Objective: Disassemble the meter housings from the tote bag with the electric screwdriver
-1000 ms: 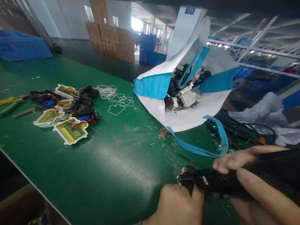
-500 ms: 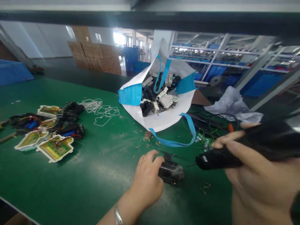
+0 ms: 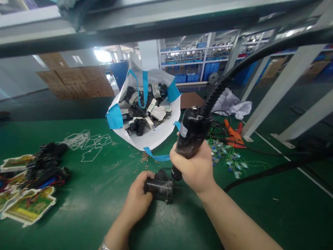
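My left hand (image 3: 139, 194) is closed round the left end of a black plastic cylindrical housing (image 3: 160, 189), which lies on the green table (image 3: 91, 208). A round knob-like part sticks up from its far side. In my right hand (image 3: 196, 165) is a black corded electric screwdriver (image 3: 191, 133), tilted, with its nose pointing down just beside the housing's right end. I cannot make out whether its tip touches the housing. Small screws (image 3: 145, 157) lie in a heap beyond the housing.
A white bag (image 3: 145, 140) of black and white parts stands behind. At left are opened casings with circuit boards (image 3: 30, 206) and white gaskets (image 3: 91, 154). Wired small parts (image 3: 230, 156), orange-handled pliers (image 3: 232, 135) and a thick cable (image 3: 281, 168) lie right. A shelf beam (image 3: 145, 26) crosses above.
My right hand has swung the screwdriver left and more upright, its nose now close to the housing. My left hand still grips the housing. The view has shifted to the right.
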Demonstrator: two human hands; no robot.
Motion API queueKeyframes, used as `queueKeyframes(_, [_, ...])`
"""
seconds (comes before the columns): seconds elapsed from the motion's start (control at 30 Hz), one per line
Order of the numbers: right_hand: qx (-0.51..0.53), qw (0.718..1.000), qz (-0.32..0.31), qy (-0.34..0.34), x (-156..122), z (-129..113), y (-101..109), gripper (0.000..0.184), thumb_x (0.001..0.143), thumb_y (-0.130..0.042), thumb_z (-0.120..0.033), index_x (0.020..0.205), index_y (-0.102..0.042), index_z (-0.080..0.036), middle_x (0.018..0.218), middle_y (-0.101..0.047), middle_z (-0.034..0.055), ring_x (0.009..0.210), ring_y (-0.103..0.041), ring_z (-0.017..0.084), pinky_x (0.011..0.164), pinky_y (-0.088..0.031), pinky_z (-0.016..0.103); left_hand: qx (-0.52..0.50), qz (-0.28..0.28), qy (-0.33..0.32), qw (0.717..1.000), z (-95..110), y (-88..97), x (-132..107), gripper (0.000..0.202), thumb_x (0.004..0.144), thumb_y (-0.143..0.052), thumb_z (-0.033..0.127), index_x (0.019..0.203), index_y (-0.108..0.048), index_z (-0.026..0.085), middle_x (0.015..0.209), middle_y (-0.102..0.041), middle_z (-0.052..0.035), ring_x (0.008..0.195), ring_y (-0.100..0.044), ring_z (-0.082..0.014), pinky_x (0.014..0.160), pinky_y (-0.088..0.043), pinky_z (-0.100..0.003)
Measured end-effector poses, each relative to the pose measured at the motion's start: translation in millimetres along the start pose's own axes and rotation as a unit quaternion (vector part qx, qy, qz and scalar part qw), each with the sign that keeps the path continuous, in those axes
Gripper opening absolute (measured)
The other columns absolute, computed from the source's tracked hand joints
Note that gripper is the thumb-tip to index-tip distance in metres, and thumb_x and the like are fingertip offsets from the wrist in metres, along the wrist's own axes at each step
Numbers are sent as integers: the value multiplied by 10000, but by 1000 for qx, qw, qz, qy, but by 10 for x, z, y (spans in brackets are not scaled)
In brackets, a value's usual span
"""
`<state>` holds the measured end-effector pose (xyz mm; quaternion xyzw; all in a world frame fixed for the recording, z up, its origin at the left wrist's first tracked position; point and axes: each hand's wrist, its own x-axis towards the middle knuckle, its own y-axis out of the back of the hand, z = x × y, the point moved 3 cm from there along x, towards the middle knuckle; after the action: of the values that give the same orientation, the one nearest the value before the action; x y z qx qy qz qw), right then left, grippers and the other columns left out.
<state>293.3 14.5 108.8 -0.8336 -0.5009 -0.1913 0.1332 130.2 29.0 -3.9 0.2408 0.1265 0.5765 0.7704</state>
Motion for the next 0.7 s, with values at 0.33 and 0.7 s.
queueKeyframes(0.33, [-71,996,-6,51,-86,2,-65,175,537,-523,-169,659,-402,-207,520,-409,-66,450,-365,88,401,-322,192,11,5,16,1000,65,3,0,433,469,-345,48,848,-512,178,836,-568,11,827,-523,-167,748,-397,-271])
queueKeyframes(0.7, [-68,996,-14,58,-73,-61,-15,176,557,-527,-138,672,-410,-203,524,-437,-62,448,-408,97,417,-352,208,128,-48,-116,984,149,34,-63,531,593,-453,30,1096,-467,201,1323,-315,-73,1269,-227,-242,1044,-199,-451])
